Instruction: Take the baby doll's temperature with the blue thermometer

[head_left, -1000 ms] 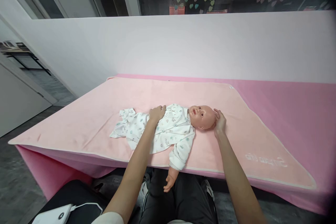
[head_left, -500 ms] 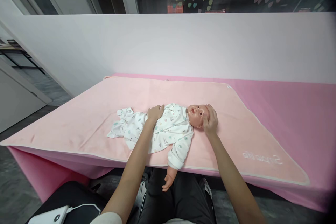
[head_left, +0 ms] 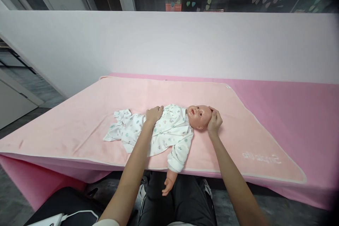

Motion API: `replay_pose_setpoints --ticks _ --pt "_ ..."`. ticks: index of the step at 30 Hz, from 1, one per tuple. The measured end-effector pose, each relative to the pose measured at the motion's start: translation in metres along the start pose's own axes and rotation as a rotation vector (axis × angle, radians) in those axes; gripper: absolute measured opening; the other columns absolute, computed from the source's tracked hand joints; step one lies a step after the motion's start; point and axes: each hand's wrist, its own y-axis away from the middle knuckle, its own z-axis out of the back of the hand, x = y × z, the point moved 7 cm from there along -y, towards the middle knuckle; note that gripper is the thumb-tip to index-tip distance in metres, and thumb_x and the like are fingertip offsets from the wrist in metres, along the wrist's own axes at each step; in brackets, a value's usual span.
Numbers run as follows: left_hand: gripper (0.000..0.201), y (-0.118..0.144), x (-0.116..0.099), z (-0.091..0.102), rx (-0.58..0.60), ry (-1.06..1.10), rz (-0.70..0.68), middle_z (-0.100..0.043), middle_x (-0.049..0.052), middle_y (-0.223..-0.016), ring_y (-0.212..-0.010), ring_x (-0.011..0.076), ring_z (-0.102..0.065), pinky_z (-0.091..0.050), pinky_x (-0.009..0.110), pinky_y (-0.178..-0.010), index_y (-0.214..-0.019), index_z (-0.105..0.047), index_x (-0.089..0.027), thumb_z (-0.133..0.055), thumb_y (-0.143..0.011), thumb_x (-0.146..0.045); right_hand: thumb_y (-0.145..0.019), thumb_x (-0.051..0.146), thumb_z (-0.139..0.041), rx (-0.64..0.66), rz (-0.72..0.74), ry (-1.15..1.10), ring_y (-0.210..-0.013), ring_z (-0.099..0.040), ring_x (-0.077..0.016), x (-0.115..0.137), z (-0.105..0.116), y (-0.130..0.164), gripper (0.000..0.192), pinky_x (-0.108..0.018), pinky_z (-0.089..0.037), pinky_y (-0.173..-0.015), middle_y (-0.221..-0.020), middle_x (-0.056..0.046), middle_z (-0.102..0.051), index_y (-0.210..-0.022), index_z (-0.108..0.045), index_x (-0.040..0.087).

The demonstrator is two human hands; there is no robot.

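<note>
A baby doll in a white printed sleepsuit (head_left: 169, 130) lies on its back on a pale pink blanket (head_left: 79, 120), head (head_left: 199, 116) to the right. My left hand (head_left: 153, 113) rests flat on the doll's belly. My right hand (head_left: 215, 120) cups the top of the doll's head, fingers curled against it. One doll arm (head_left: 169, 180) hangs over the table's near edge with its bare hand showing.
The blanket covers a table with a deeper pink cloth (head_left: 304, 113), backed by a white partition wall (head_left: 169, 42). My dark-trousered legs (head_left: 182, 201) are under the near edge. A black bag with a white device (head_left: 66, 215) sits at bottom left.
My right hand slid from over the doll's forehead back to the crown of its head. The left hand stayed on the belly. The view shifted slightly.
</note>
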Motion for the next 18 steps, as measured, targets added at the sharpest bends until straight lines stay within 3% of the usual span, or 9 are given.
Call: replay_pose_setpoints --ticks 5,9,11,16,18 --pt "0.059 0.000 0.000 0.000 0.001 0.002 -0.001 -0.066 0.011 -0.109 -0.105 0.0277 -0.058 -0.034 0.043 -0.095 -0.102 -0.062 -0.019 -0.014 -0.089 -0.049 -0.069 0.032 -0.055 -0.096 -0.358 -0.200 -0.080 -0.062 -0.0187 -0.038 0.007 -0.005 0.018 -0.033 -0.051 -0.073 -0.083 -0.003 -0.068 -0.074 -0.063 0.016" --pt "0.058 0.000 0.001 -0.001 -0.001 -0.001 -0.001 -0.065 0.011 -0.110 -0.105 0.0277 -0.058 -0.035 0.043 -0.095 -0.102 -0.062 -0.019 -0.014 -0.088 -0.050 -0.069 0.037 -0.055 0.013 -0.566 -0.284 -0.081 -0.063 -0.0212 -0.053 -0.002 0.000 0.024 -0.036 -0.053 -0.073 -0.088 -0.004 -0.068 -0.078 -0.063 0.016" --pt "0.058 0.000 0.001 -0.001 -0.001 -0.003 -0.001 -0.066 0.010 -0.110 -0.105 0.0273 -0.058 -0.035 0.043 -0.095 -0.102 -0.062 -0.019 -0.014 -0.089 -0.049 -0.071 0.040 -0.054 0.038 -0.532 -0.277 -0.083 -0.063 -0.0220 -0.047 -0.004 -0.001 0.028 -0.037 -0.052 -0.076 -0.089 -0.005 -0.068 -0.080 -0.063 0.015" --pt "0.057 0.000 0.000 0.000 0.003 -0.009 0.002 -0.066 0.010 -0.110 -0.106 0.0264 -0.057 -0.034 0.041 -0.096 -0.102 -0.062 -0.020 -0.014 -0.089 -0.049 -0.078 0.045 -0.050 0.128 -0.149 -0.180 -0.102 -0.057 -0.0218 -0.010 -0.006 -0.006 0.038 -0.039 -0.043 -0.093 -0.108 -0.007 -0.064 -0.099 -0.063 0.015" --pt "0.057 0.001 0.000 0.000 0.005 -0.011 0.003 -0.065 0.010 -0.111 -0.106 0.0265 -0.057 -0.034 0.041 -0.096 -0.102 -0.062 -0.020 -0.014 -0.089 -0.049 -0.078 0.047 -0.050 0.175 -0.093 -0.164 -0.106 -0.055 -0.0221 -0.004 -0.008 -0.006 0.042 -0.040 -0.038 -0.098 -0.111 -0.008 -0.062 -0.101 -0.063 0.014"
